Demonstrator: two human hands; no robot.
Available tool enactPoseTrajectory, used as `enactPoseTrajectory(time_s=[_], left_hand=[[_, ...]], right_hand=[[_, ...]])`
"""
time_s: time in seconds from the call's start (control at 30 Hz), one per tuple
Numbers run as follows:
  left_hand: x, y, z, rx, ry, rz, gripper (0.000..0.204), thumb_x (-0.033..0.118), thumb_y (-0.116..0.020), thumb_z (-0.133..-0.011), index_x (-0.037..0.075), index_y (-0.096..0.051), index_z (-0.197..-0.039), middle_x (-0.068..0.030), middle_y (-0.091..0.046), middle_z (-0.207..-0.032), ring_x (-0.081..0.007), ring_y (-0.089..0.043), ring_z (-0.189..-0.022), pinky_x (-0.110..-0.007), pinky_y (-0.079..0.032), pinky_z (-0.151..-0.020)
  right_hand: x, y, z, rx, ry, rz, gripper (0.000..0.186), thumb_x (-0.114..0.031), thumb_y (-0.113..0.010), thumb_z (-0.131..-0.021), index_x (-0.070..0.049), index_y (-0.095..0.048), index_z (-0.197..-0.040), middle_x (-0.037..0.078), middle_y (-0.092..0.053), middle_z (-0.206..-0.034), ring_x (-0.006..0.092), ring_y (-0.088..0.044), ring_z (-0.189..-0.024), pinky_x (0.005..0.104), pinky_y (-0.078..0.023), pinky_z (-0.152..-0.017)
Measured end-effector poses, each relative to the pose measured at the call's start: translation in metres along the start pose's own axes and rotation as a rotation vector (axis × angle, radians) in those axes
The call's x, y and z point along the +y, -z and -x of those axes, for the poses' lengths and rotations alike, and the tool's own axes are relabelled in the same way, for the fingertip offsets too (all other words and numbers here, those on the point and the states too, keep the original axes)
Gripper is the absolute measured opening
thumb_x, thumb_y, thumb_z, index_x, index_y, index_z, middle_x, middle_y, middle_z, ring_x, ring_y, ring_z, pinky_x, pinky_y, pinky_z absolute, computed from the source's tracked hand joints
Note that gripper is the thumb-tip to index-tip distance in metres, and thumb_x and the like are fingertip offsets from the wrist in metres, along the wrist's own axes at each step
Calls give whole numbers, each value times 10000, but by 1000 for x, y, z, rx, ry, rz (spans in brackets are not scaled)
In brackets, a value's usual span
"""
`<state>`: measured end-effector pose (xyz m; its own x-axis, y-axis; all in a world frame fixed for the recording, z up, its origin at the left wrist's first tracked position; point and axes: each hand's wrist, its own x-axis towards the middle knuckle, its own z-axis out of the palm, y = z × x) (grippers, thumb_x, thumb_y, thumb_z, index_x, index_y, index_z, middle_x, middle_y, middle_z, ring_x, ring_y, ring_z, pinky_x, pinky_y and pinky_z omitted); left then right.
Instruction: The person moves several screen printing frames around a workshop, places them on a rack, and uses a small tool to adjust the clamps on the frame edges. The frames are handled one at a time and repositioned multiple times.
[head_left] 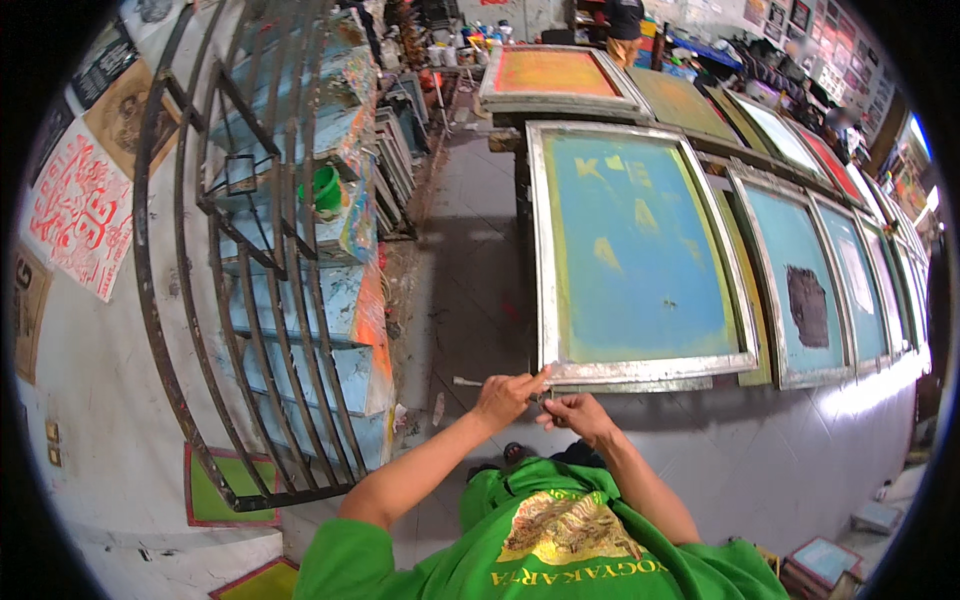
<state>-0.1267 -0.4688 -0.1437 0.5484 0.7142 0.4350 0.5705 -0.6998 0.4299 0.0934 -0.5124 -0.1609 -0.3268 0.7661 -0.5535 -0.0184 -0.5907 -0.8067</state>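
Observation:
A silk-screen frame [548,330] with silvery metal edges and a blue-green mesh lies in front of me. My left hand [503,400] is closed at its near left corner, fingertips close to the metal edge. A thin metal rod [466,381] sticks out to the left from that hand; its other end is hidden by the fingers. My right hand [582,416] is just below the same edge, thumb and fingers pinched together. Between the two hands is a small dark metal piece [545,397], too small to name, at the right fingertips.
More screen frames [790,270] stretch away to the right, and an orange-meshed screen [555,73] lies beyond. On the left, a dark metal railing [285,300] runs along blue stairs [340,300] with a green bucket [322,190]. A person [624,30] stands at the back.

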Motion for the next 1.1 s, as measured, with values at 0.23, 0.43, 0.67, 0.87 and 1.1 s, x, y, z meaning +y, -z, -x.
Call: enactPoseTrajectory(time_s=[0.23, 0.43, 0.67, 0.87, 1.1], left_hand=[[-3, -3, -1, -24, 11, -31, 588, 171, -790, -915, 161, -640, -1484, -72, -706, -814, -268, -718, -669, -407, -566, -589], [0, -3, -2, -35, 9, -12, 642, 128, -805, -893, 166, -620, -1506, -71, -706, -830, -265, -720, -686, -410, -566, -604], [-2, -3, -2, -51, 16, -4, 717, 98, -830, -850, 180, -601, -1524, -65, -687, -823, -277, -703, -679, -415, -555, -596], [-2, -3, -2, -88, 25, -64, 705, 71, -817, -834, 142, -614, -1506, -61, -726, -853, -276, -739, -720, -414, -581, -616], [-4, -6, 0, -89, 35, -68, 724, 78, -828, -823, 144, -611, -1511, -59, -724, -857, -289, -735, -719, -421, -572, -607]], right_hand=[[-18, -12, 6, 137, -36, 134, 374, -373, -822, -967, -28, -743, -848, 72, -771, -808, 115, -708, -728, 245, -506, -638], [-6, -7, 14, -17, -61, -113, 393, -401, -720, -1043, -10, -715, -1086, 91, -800, -979, 115, -723, -788, 254, -514, -673], [-9, -7, 15, 80, -111, 12, 340, -313, -713, -1057, 15, -738, -1144, 106, -805, -1002, 115, -720, -814, 292, -542, -738], [-2, -2, 13, -13, -8, -215, 369, -363, -809, -980, -8, -750, -1062, 117, -800, -994, 122, -723, -803, 275, -545, -724], [-3, -7, 4, 85, -97, 16, 360, -318, -762, -1022, 32, -714, -1089, 129, -792, -1024, 144, -740, -854, 267, -553, -684]])
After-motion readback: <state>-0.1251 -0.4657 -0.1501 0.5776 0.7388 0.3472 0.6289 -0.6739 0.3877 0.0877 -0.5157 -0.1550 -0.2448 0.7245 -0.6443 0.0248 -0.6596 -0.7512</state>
